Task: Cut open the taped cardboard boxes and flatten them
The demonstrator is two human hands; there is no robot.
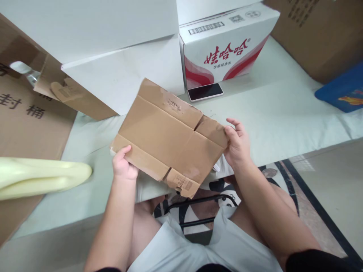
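Observation:
I hold a flattened brown cardboard box (167,139) tilted above the table's near edge, its flaps creased and scuffed. My left hand (123,164) grips its lower left corner, thumb on top. My right hand (237,143) pinches its right edge, with the upper fingers lifted and spread. Both forearms reach up from my lap.
The pale green table (283,113) carries a white box with red print (227,41), a phone (205,91) lying flat in front of it, large white boxes (119,64), brown cartons at left (31,121) and back right (320,34), a blue object (344,90) and a pale yellow object (39,175).

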